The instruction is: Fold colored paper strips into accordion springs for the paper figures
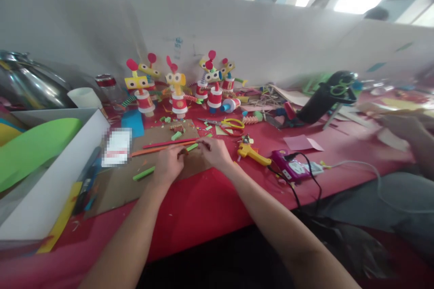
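Note:
Both my hands are closed on a narrow green paper strip [192, 147] above a brown cardboard sheet [118, 194]. My left hand [168, 163] grips its middle, and the strip's other end sticks out to the left. My right hand [214, 150] pinches it farther along, fingers curled and partly hidden. Just beyond lie a red paper strip [159, 144] and an orange paper strip [144, 151]. A folded striped paper spring [177, 128] rests behind them. Yellow-handled scissors [233, 124] lie beyond my right hand, and a yellow glue gun [252, 153] is to its right.
Several paper-cup figures [178, 101] stand along the back wall. At left is a white box [64, 176] with coloured paper. A purple power strip [290, 167] with cables lies right, before a tilted black container [313, 106]. Another person's hand [403, 124] is at far right.

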`<state>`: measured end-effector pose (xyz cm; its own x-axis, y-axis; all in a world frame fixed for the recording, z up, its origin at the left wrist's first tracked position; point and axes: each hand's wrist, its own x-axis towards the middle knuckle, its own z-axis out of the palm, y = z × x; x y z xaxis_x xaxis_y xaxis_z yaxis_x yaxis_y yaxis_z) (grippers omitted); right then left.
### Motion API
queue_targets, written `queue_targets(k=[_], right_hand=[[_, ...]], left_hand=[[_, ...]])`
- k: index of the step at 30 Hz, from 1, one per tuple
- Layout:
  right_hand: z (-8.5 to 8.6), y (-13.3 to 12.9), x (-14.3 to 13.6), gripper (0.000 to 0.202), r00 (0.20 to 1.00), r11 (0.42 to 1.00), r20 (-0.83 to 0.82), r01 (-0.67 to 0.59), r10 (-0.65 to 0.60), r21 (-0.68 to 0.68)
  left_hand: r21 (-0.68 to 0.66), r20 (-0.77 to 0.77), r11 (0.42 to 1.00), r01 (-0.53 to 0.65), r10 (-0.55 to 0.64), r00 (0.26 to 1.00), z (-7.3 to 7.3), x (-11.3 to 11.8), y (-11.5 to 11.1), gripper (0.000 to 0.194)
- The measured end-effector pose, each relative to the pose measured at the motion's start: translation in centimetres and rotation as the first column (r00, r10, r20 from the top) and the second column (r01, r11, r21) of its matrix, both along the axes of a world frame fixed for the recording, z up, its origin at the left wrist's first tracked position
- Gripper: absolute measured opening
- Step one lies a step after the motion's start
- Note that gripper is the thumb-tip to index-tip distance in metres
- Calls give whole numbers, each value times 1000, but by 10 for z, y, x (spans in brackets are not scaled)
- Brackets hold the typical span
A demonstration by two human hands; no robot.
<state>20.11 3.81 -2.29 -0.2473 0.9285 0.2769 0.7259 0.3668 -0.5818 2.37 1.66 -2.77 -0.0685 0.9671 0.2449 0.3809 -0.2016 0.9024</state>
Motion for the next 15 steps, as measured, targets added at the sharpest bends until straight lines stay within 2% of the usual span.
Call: queue_targets(k=[3, 7, 12, 15], right_hand=[[-13, -10, -1, 25, 1000, 1000, 3, -27, 27, -2], [-13, -10, 6, 23, 995, 995, 23, -96, 97, -20], [-12, -10, 7, 24, 994, 995, 43, -96, 98, -40], [-11, -13, 4, 24, 992, 995, 82, -94, 97, -33]], left_hand=[[32, -50, 997, 77, -75, 996, -2, 0, -2, 27], [23, -177, 983, 183, -176, 968, -2, 0, -7, 22], [-65, -222, 978, 198, -207, 953, 2, -1, -17, 12], [-59, -195, 981, 187, -195, 961, 2, -2, -24, 12]])
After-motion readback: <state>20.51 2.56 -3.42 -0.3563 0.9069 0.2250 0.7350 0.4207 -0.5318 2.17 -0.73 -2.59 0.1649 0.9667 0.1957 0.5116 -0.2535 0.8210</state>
